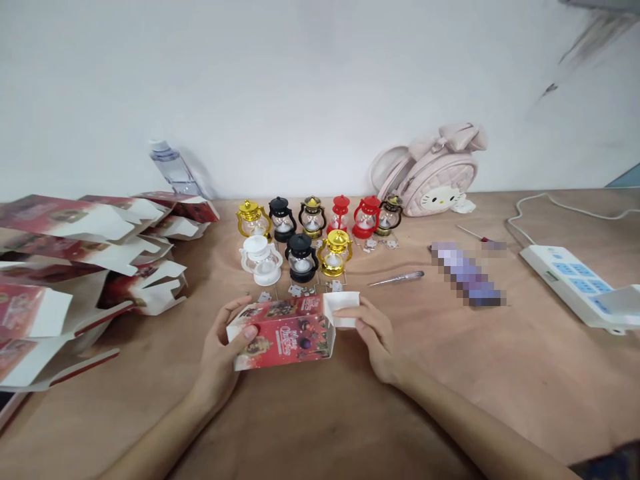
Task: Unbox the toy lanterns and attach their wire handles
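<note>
A red box (293, 340) with Christmas print lies sideways above the table's near middle, its right end open with a white flap out. My left hand (223, 353) grips its left end, thumb on the printed front. My right hand (373, 337) pinches the white flap (349, 301) at the right end. Just behind the box stand several small lanterns in two rows, among them a white one (261, 261), a black one (302, 259) and a gold one (335, 253). Small metal bits (295, 291) lie in front of them.
Several red and white cartons (125, 250) are piled at the left. A clear bottle (173, 167) and a pink bag (440, 177) lean at the wall. To the right lie a screwdriver (397, 278), a pixelated object (467, 273) and a white power strip (575, 280) with its cable.
</note>
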Demonstrator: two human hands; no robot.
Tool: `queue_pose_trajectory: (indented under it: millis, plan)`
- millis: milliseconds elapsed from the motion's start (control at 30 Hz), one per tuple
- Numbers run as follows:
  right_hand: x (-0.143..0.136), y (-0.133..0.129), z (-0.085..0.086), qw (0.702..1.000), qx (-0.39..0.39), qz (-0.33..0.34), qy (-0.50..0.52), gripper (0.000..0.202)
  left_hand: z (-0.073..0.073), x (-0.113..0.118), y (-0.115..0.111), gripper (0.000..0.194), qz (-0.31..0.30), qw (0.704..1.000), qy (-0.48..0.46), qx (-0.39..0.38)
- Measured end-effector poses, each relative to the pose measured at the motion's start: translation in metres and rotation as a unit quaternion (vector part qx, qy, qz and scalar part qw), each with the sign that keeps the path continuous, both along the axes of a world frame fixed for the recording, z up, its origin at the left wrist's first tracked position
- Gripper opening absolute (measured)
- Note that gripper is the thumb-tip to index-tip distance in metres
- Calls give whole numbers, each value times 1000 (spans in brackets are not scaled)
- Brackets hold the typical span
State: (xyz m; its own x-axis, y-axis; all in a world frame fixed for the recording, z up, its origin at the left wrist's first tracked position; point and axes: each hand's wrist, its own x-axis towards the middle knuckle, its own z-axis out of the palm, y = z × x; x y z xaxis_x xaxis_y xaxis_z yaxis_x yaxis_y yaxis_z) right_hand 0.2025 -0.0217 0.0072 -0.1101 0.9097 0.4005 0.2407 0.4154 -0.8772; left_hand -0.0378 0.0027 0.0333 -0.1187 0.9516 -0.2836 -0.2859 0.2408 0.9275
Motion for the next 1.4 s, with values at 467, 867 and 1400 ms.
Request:
queue_pose_trajectory:
  millis: [467, 867, 1400]
  plan:
    - [-13, 0, 3, 997, -71, -18, 16, 17, -10, -3, -6, 62, -33, 990, 91, 100]
    - [-9, 1, -8, 997, 64, -37, -39, 16, -7, -4, -8, 65, -89, 974, 141, 154]
    - [29, -16, 42, 926, 292, -230, -64, 9, 15, -37, 3, 64, -65, 991, 52, 102]
